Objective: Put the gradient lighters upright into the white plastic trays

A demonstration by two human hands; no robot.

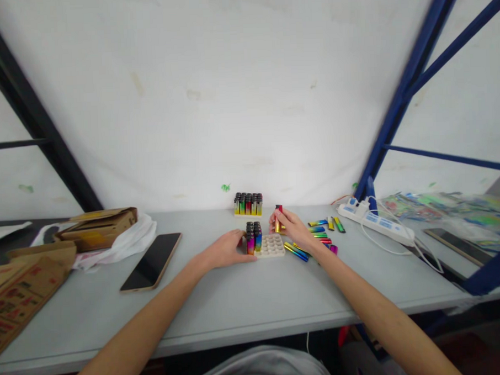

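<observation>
A white tray (273,246) with round holes lies on the table in front of me. Several upright lighters (251,244) with black tops and shiny coloured bodies fill its left end. My left hand (227,250) is closed around that end, its thumb along the front edge and its fingers partly hidden behind the lighters. Just above and beyond the tray's right side, my right hand (292,225) grips a red and gold lighter (278,221), held upright with the black top up. Loose metallic lighters (296,252) lie beside and beneath my right wrist.
A second group of upright lighters (248,203) stands by the wall. To the left are a phone (152,262), a white plastic bag (130,242) and cardboard boxes (98,230). A white power strip (376,222) with cables lies at the right, near a blue frame post (396,115).
</observation>
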